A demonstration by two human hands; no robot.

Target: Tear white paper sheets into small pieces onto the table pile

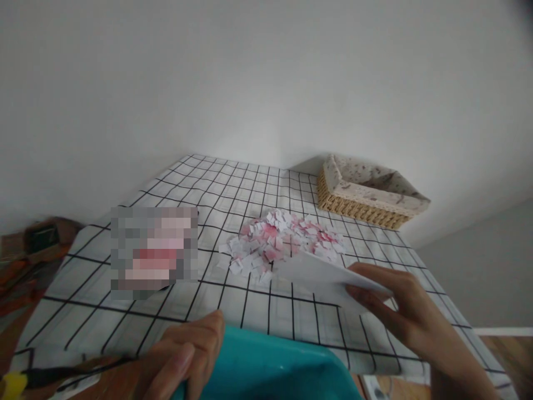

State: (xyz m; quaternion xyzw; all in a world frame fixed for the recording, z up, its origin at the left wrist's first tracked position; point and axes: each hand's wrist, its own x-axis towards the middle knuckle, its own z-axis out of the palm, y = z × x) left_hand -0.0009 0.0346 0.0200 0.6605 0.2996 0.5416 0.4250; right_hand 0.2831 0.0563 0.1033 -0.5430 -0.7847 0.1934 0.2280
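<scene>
The right hand (400,305) pinches a flat white sheet of paper (320,275). The sheet's far edge touches the pile of small pink and white paper bits (283,241) on the checked tabletop (233,189). The left hand (183,355) has its grip closed on a blue-green plastic tub (270,366) at the near edge. It seems best to keep the sheet low and flat, and the tub tight against the tabletop.
</scene>
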